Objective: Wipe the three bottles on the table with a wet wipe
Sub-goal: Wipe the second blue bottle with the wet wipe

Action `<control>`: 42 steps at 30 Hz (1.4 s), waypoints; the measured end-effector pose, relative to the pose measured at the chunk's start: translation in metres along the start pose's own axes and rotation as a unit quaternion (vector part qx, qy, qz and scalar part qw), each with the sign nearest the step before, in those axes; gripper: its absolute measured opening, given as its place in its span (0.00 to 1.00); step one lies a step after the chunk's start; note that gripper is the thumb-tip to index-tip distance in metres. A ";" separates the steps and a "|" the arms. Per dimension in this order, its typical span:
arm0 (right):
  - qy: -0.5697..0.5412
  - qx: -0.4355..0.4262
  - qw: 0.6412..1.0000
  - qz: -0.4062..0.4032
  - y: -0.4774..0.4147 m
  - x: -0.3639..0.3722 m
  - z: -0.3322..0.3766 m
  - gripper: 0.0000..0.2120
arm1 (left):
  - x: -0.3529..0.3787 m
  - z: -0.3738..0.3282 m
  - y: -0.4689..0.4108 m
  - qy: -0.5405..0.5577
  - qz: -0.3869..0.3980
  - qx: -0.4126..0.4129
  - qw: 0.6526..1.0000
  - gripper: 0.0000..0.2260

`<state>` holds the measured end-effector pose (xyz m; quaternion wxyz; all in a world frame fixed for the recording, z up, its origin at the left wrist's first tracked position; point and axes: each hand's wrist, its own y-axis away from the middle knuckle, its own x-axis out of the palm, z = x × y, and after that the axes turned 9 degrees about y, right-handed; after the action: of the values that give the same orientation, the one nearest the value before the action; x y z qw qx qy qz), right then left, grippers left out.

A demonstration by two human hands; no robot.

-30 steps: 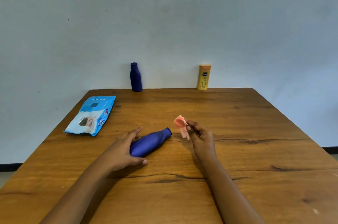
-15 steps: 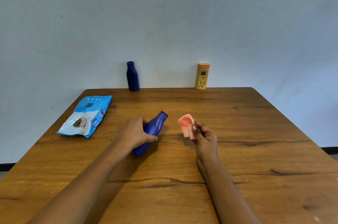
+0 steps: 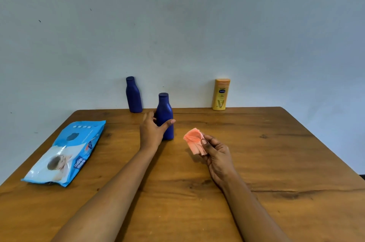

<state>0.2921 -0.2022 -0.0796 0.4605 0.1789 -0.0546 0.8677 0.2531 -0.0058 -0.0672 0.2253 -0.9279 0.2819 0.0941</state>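
Blue bottle (image 3: 165, 110), lower side hidden, gripped by left hand (image 3: 151, 133); right hand (image 3: 217, 155) pinches wipe (image 3: 193, 141).

The left hand (image 3: 151, 134) hides part of the near blue bottle (image 3: 165, 109). Right of that bottle, the right hand (image 3: 217, 154) covers some of the pink wipe (image 3: 192, 141). Behind it, the label on the yellow bottle (image 3: 221, 94) seems too small to read.

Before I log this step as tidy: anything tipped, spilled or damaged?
Nothing stands out. The far blue bottle, yellow bottle and near blue bottle stand upright; the left hand grips the near one, the right hand pinches the wipe.
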 end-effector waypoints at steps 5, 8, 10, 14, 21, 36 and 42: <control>0.018 0.001 1.000 0.022 -0.027 0.000 0.000 0.12 | 0.017 0.013 -0.047 0.049 0.018 0.024 0.998 0.25; 0.014 0.019 0.999 0.022 -0.035 -0.001 0.002 0.14 | 0.026 0.019 -0.068 0.054 0.020 0.015 0.998 0.26; 0.014 0.025 0.999 0.024 -0.041 -0.001 0.005 0.15 | 0.036 0.023 -0.080 0.073 0.017 0.007 0.997 0.26; 0.030 0.021 0.999 0.020 -0.045 -0.003 0.005 0.11 | 0.052 0.030 -0.098 0.094 0.014 -0.001 0.995 0.27; 0.019 0.030 0.999 0.041 -0.049 -0.006 0.003 0.14 | 0.063 0.038 -0.110 0.087 0.002 0.032 0.996 0.26; -0.009 0.038 0.999 0.037 -0.051 -0.007 -0.001 0.14 | 0.065 0.044 -0.116 0.099 0.005 0.033 0.995 0.24; -0.006 0.036 0.998 0.046 -0.050 -0.007 0.000 0.14 | 0.066 0.046 -0.117 0.089 0.006 0.036 0.995 0.24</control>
<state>0.3365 -0.1790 -0.0852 0.4134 0.1976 -0.0338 0.8882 0.3715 0.0707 -0.0855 0.2325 -0.9220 0.3096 0.0023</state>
